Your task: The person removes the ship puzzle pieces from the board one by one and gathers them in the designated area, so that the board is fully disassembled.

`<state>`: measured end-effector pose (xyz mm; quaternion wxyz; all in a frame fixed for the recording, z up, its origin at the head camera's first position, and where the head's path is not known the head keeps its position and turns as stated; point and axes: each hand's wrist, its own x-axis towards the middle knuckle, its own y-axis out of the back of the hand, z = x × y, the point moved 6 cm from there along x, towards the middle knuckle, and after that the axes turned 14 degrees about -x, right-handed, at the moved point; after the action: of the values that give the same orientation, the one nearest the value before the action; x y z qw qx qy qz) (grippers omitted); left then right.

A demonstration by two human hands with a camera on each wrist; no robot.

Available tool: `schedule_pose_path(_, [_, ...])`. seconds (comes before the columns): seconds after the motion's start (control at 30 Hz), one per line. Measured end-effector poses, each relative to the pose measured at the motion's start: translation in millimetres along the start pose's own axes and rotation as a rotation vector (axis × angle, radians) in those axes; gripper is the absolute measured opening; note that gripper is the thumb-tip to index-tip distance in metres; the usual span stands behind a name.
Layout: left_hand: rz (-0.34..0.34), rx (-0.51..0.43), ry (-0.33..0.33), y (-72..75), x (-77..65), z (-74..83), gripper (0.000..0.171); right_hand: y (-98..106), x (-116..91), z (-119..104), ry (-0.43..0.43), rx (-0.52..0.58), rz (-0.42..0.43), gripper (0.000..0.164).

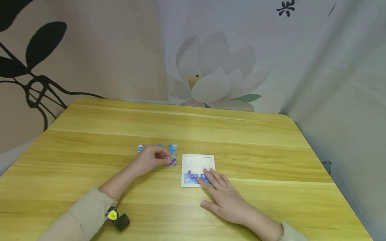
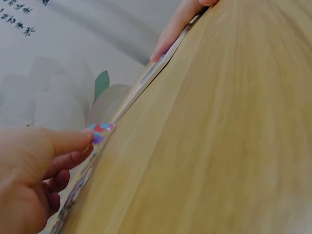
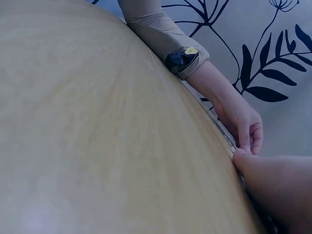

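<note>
Between thumb and fingers my left hand (image 1: 150,159) pinches a small colourful jigsaw piece (image 2: 101,132), printed in red, blue and purple. Other loose puzzle pieces (image 1: 173,147) lie under and around that hand, partly hidden by it. To their right is a square white puzzle tray (image 1: 197,162) with a raised rim. Joined blue and purple pieces (image 1: 190,178) fill its lower strip. My right hand (image 1: 224,197) lies with fingers extended over the tray's lower right, fingertips on the pieces and covering some of them.
The wooden table (image 1: 256,150) runs back to a curtain (image 1: 217,77) printed with a lotus. A black device (image 1: 121,222) with a yellow label is strapped at the left sleeve cuff, just above the table.
</note>
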<state>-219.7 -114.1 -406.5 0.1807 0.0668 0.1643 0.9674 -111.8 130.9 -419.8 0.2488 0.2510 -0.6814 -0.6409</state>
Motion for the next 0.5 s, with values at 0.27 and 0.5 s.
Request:
schedule_pose_path(0.27, [0.005, 0.143, -0.050, -6.1, 3.3, 3.0, 0.014, 0.1, -0.9, 1.0, 0.003, -0.007, 0.012, 0.066])
schedule_pose_path(0.5, [0.010, 0.347, -0.204, -9.5, 0.8, 16.6, 0.012, 1.4, -0.6, 0.0, 0.004, -0.006, 0.017, 0.066])
